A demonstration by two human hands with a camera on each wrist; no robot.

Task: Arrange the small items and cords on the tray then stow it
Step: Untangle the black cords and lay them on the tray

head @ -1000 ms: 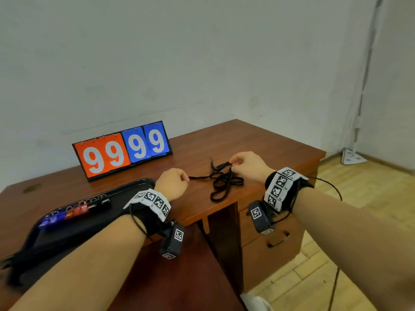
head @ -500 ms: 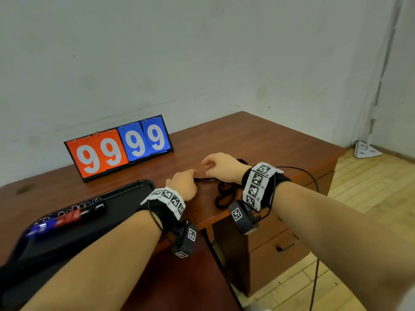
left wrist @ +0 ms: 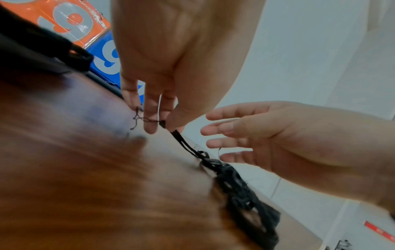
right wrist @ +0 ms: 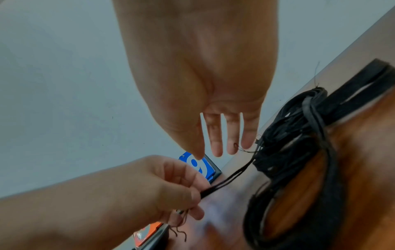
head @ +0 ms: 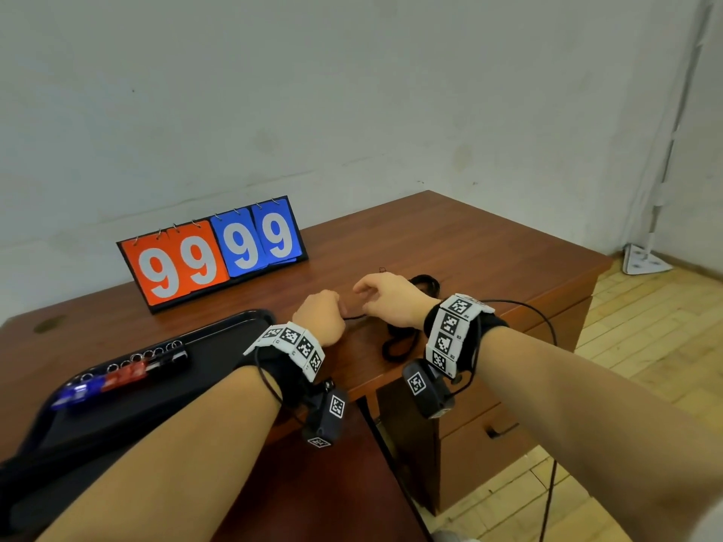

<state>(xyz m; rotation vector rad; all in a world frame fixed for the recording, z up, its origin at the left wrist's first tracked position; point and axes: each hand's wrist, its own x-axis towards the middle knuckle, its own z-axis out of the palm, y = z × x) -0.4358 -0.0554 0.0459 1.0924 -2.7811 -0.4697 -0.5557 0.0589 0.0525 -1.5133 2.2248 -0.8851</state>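
Note:
A tangled black cord (head: 398,343) lies on the wooden desk near its front edge, partly hidden behind my right wrist. My left hand (head: 339,308) pinches one thin end of the cord (left wrist: 171,130) between thumb and fingers, and the strand runs taut to the bundle (right wrist: 286,145). My right hand (head: 364,295) hovers just right of the left, fingers straight and spread (left wrist: 215,135), holding nothing. The black tray (head: 250,316) sits at the left, with blue, red and black small items (head: 117,379) and metal rings in a row on it.
An orange and blue flip scoreboard (head: 211,252) reading 99 99 stands at the back of the desk. The desk (head: 469,244) ends at the right above drawers (head: 489,428). A white stand foot (head: 641,262) rests on the wooden floor by the wall.
My right hand has let go of the cord bundle, moved left up to the left hand, and spread its fingers. The left hand still pinches the cord end.

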